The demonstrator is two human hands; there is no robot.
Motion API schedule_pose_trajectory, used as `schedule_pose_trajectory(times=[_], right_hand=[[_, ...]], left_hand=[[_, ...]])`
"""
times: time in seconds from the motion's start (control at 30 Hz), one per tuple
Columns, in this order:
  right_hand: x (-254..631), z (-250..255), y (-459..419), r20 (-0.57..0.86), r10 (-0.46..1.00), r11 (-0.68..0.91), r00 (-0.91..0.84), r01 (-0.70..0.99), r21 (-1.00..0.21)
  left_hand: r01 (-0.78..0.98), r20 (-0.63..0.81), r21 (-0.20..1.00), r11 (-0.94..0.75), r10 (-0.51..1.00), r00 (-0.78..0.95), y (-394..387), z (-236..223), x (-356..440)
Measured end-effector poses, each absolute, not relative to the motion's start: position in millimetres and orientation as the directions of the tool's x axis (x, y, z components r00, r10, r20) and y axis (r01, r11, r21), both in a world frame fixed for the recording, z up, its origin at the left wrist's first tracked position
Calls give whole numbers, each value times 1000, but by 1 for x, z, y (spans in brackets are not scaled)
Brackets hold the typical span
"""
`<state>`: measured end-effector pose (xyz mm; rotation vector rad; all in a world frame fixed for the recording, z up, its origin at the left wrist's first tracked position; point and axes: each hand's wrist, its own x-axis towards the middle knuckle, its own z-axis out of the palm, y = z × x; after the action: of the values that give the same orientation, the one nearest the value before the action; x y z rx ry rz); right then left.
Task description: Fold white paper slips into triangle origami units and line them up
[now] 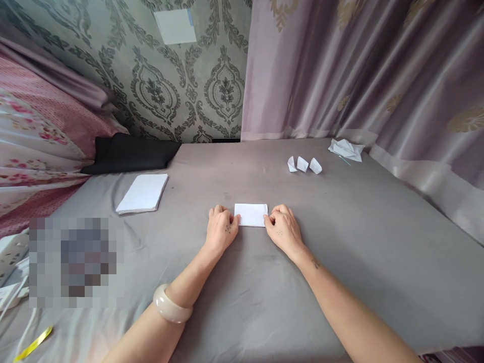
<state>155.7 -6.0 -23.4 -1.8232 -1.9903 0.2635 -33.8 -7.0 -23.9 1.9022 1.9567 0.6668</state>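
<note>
Across the broad grey sheet (351,237) we have a soft, faintly wrinkled surface under us, and that may be our first trouble: hard pressure could make the cloth give or slide, leaving any crease uneven. Towards the left, well apart from our hands, the stack of white paper (141,194) lies at a slant; a tug on the cloth might shift it. Farther off, to the right, three small folded pieces (302,164) sit near one another, light enough, we judge, to tip if the cloth were pulled.

Our left hand (222,227) and right hand (285,227) flank the folded paper (251,215), fingers curled, a thumb at each of its short ends. Whether the fingertips pinch those ends from beneath or only press beside them, we cannot tell. If one side were drawn harder than the other, we could skew the paper or let its layers slip out of line.

The folded paper lies between our hands, long sides running left to right. To us it looks plain white, oblong and nearly flat. Along its near side runs a thin darker line, perhaps layered edges or shadow. Our thumbs partly cover its near corners.
</note>
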Motion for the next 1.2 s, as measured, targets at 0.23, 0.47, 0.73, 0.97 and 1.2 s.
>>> schedule_pose_trajectory(times=[0.23,0.47,0.73,0.97,1.2], right_hand=[[154,-22,-7,190,981,118,-44,909,-399],[157,-25,-7,216,976,127,-37,898,-422],[152,-21,-10,323,876,463,-357,807,-365],[152,-15,-8,220,914,407,-342,760,-507],[133,-14,-8,141,987,144,-78,817,-558]], left_hand=[[846,107,533,-12,993,-54,-7,-26,-34],[860,108,510,-16,993,-45,-6,-27,-34],[888,179,452,-84,984,2,-9,-21,-30],[808,222,430,-401,915,336,-4,-18,-34],[811,108,563,-160,987,120,-1,-13,-25]])
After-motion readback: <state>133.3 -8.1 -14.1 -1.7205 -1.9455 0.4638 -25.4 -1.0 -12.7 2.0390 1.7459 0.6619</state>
